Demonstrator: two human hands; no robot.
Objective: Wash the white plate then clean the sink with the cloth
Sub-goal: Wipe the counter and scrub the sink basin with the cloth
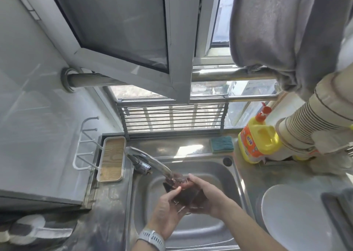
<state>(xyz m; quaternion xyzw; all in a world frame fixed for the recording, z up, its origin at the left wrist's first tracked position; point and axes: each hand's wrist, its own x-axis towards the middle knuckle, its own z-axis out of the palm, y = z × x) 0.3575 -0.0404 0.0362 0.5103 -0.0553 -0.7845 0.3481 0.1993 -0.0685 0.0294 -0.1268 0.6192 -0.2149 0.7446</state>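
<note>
My left hand (168, 210), the one with the watch on its wrist, is nearest the lens, and my right hand (202, 195) sits just beyond it over the sink (193, 229). Between them I hold the dark cloth (183, 190): the left thumb and fingers pinch its near left edge, the right fingers curl over its far right side, and its top end sits under the faucet (150, 162) spout, where water appears to be running onto it. The cloth's long axis runs from the spout down toward me, slanting right.

The white plate (292, 218) lies flat on the steel counter to the right of the basin, well apart from both hands and nearer my right. I judge the plate is done and the cloth is being wetted for the sink, which lies directly below my fingers, so the coming move is simply downward.

Farther out, a green sponge (222, 144) lies behind the basin beside a yellow detergent bottle (257, 141).
</note>
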